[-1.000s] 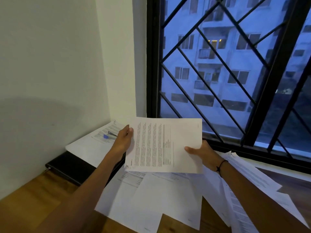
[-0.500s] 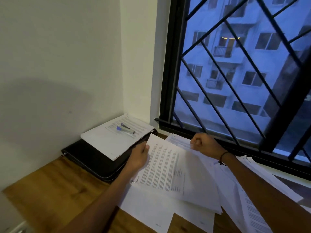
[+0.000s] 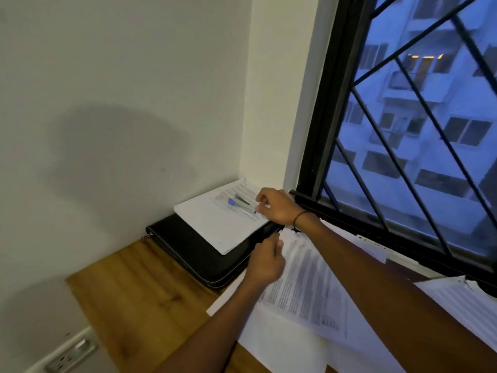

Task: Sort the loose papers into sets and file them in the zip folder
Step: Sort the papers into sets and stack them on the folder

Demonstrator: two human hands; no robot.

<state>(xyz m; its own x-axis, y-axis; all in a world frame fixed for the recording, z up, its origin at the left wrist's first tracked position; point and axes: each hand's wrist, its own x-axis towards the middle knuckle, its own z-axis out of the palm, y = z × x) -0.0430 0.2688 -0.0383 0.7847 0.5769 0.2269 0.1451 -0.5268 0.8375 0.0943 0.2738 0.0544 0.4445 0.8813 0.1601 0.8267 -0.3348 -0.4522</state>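
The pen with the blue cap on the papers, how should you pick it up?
Pinch the pen with the blue cap round its slim middle, coming down from above. It lies flat on the white stapled paper stack beside a second dark pen, so only its top and sides are free. The right hand hovers at the pens' tips, fingers curled, well placed for that.

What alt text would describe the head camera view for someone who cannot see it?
A person's right hand reaches to pens lying on a paper stack atop a black zip folder, while the left hand holds a printed sheet on a wooden desk beside a barred window.
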